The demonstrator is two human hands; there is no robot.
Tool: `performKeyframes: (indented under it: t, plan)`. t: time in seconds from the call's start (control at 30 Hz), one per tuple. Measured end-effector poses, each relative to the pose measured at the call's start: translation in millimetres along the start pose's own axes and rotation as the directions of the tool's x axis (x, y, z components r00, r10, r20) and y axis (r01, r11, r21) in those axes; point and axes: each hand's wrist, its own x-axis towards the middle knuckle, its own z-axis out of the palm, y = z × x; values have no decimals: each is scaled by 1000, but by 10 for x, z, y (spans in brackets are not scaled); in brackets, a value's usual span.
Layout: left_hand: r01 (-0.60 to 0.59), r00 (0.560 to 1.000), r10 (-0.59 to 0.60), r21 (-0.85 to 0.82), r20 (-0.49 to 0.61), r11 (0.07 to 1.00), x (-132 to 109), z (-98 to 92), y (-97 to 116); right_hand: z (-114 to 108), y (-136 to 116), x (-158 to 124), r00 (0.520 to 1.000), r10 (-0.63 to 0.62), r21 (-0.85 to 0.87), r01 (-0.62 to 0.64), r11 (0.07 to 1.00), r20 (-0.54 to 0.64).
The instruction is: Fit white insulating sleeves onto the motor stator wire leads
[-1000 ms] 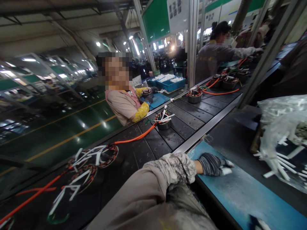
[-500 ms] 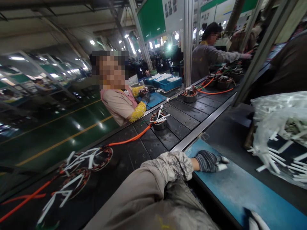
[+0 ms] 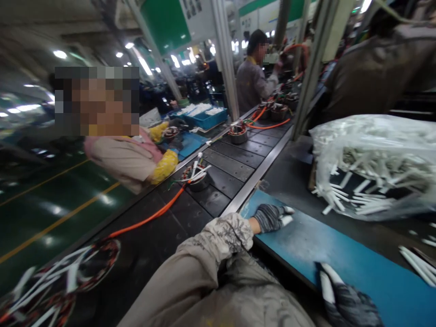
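Resting left hand [image 3: 274, 218] on blue mat [image 3: 371, 272], likely bracing; laying right hand [image 3: 347, 295] at near edge — parting both hands' fingers slightly, gripping nothing visible; having bagged white tubes [image 3: 373, 165] beyond mat, seemingly for reach.

Blue mat [image 3: 306, 240], one | long, rectangular | whitish patch on upper face | lying flat | near edge of dark worktop [image 3: 289, 181]

Blue trays [image 3: 211, 120] of white pieces sit near an upright metal post [image 3: 225, 59]. A co-worker in yellow sleeves [image 3: 165, 166] is beside them, with a yellow-lined green floor [image 3: 68, 193] behind and a green board [image 3: 165, 25] above.
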Motion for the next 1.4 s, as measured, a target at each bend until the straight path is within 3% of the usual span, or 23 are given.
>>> performKeyframes:
  t: [0.1, 0.27, 0.57, 0.8, 1.4]
  plan:
    - [-2, 1000, 2, 3, -30, 1000, 4, 7, -13, 52, -86, 65, 990, -86, -208, 61, 976, -110]
    - [-38, 998, 38, -1, -41, 999, 59, 60, -82, 88, -185, 182, 970, -99, -226, 47, 973, -223]
    - [-88, 990, 93, 59, -101, 994, 127, 154, -246, 170, -253, 120, 985, 21, -264, -66, 962, -170]
    - [-117, 986, 123, 61, -113, 991, 160, 174, -299, 153, -300, 166, 982, 35, -286, -87, 954, -184]
    - [-60, 996, 61, 15, -64, 998, 73, 94, -79, 73, -122, 126, 967, -167, -314, 100, 944, -193]
